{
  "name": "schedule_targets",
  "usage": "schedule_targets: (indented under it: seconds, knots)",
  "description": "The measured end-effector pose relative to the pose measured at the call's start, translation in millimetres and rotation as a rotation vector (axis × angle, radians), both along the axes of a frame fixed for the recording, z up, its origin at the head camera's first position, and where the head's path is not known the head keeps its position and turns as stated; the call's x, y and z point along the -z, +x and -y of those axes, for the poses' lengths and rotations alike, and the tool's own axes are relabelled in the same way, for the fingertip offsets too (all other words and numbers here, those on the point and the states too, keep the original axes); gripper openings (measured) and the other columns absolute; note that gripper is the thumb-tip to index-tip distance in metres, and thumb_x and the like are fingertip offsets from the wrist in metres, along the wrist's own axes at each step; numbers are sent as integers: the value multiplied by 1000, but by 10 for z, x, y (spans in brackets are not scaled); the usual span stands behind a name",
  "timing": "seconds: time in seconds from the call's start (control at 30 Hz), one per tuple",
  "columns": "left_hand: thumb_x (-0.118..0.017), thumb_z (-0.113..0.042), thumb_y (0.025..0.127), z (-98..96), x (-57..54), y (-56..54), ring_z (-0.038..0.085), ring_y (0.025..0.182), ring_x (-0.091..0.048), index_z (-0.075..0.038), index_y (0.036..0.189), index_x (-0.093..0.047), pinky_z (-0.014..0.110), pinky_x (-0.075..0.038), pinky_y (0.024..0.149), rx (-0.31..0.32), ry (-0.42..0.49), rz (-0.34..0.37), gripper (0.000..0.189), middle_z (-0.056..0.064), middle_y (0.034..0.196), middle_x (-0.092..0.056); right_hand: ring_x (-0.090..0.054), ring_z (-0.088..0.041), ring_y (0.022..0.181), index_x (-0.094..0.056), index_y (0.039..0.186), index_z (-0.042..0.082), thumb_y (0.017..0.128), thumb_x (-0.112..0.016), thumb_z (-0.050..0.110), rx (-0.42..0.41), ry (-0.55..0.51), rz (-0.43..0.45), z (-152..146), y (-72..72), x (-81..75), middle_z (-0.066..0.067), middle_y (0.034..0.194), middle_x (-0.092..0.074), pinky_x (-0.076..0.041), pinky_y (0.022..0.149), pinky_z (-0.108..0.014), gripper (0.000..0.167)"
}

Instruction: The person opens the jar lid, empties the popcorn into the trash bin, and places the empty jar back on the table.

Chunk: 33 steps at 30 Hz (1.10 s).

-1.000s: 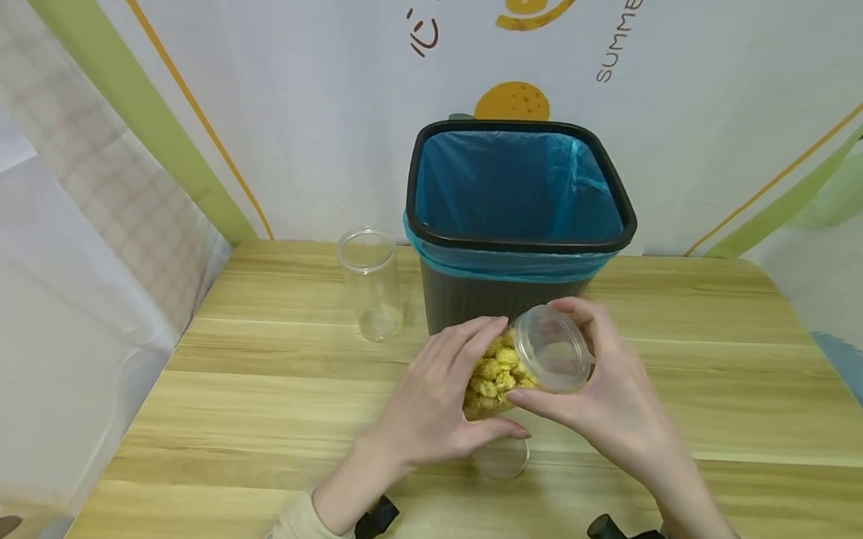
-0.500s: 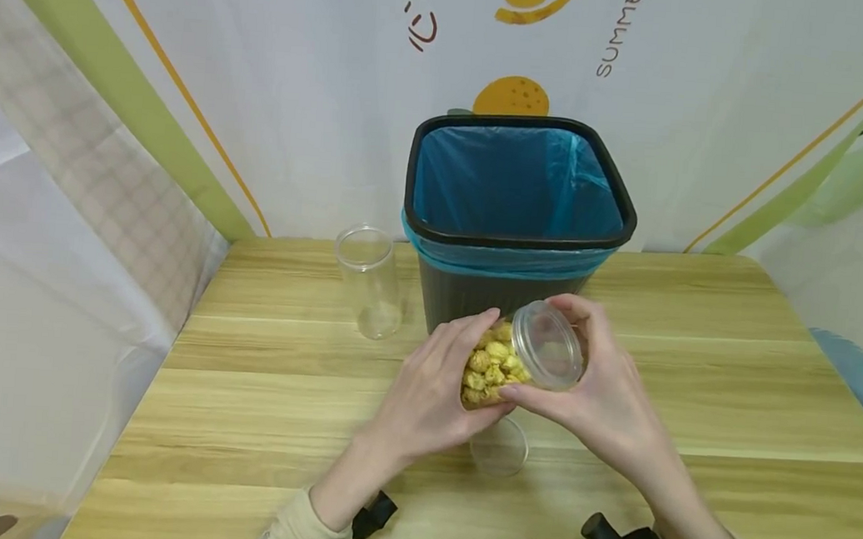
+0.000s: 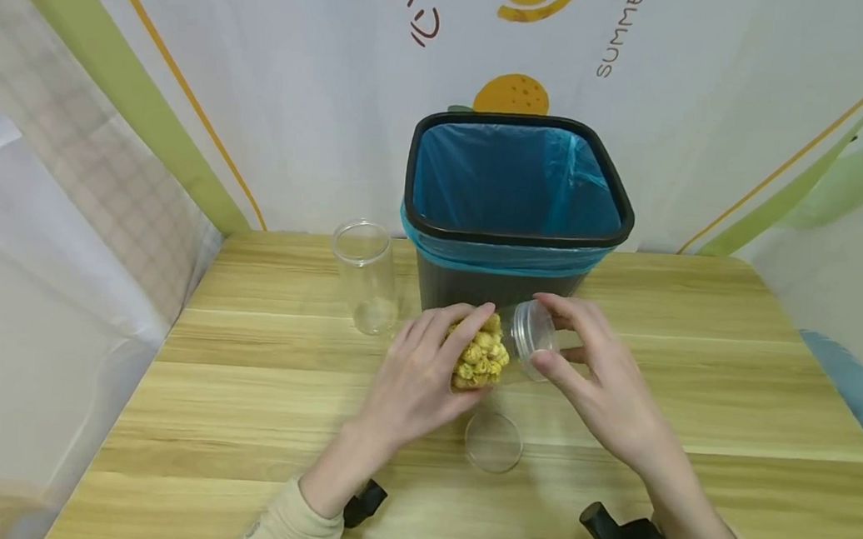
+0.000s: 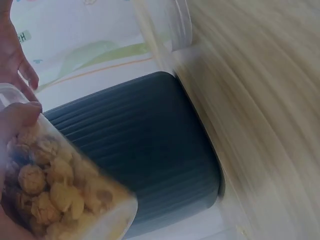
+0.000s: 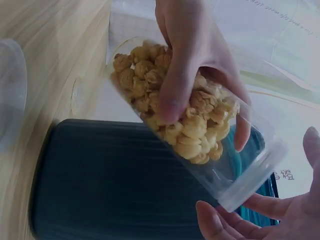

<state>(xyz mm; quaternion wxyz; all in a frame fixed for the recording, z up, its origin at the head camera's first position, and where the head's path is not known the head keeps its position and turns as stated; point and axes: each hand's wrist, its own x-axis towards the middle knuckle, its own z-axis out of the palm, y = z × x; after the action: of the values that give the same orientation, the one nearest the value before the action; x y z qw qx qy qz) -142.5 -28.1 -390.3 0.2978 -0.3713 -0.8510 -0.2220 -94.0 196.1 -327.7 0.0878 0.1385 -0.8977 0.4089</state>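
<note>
My left hand [image 3: 412, 373] grips a clear plastic jar [image 5: 212, 177] of yellow popcorn [image 3: 481, 356], tilted nearly on its side in front of the bin. The popcorn sits toward the left end, leaving a clear gap near the capped end. My right hand [image 3: 607, 386] is at the jar's clear screw lid [image 3: 532, 331], its fingers spread around it. In the right wrist view the right thumb [image 5: 312, 145] stands off the lid, while the fingers lie right beside its edge. The left thumb [image 5: 172, 102] presses across the jar's side.
A dark bin [image 3: 476, 277] with a blue liner [image 3: 513, 183] stands at the table's back. To its left is an uncapped clear jar [image 3: 366, 282] standing upright. A clear round disc [image 3: 494, 443] lies on the wooden table [image 3: 255, 424] below the hands.
The left hand has shifted slightly left with the popcorn jar, now tipped flatter. The popcorn has slid away from the lid. The right thumb has drawn back off the jar's side.
</note>
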Motion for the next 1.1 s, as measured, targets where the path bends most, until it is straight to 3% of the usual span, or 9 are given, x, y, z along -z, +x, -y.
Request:
schedule_targets:
  seconds: [0.27, 0.47, 0.8, 1.1]
  knots:
    - [-93, -38, 71, 29, 0, -3, 27, 115, -63, -22, 148, -48, 43, -54, 97, -76, -90, -156, 90, 8, 134, -62, -67, -21, 105, -47, 151, 18, 104, -60, 35, 24, 34, 86, 5, -25, 21, -10, 133, -59, -58, 76, -26, 52]
    - [-93, -41, 70, 24, -1, -7, 27, 115, -63, -22, 147, -49, 43, -55, 96, -95, -105, -198, 91, 8, 134, -62, -70, -14, 85, -48, 150, 17, 102, -64, 34, 28, -9, 127, 5, -32, 27, -11, 124, -59, -59, 66, -27, 53]
    - [-95, -45, 67, 24, -32, -8, 27, 115, -63, -21, 147, -49, 42, -55, 97, -92, -116, -195, 95, 8, 134, -62, -70, -14, 87, -51, 147, 18, 100, -67, 36, 53, 8, 110, -6, -49, 35, -7, 119, -61, -60, 68, -26, 52]
    - [-95, -41, 68, 64, -54, -5, 27, 116, -64, -20, 151, -44, 41, -55, 97, -35, -91, -91, 99, 7, 133, -62, -59, -15, 97, -50, 151, 22, 98, -70, 32, 24, 84, 18, -1, -21, 6, -3, 128, -61, -58, 81, -23, 57]
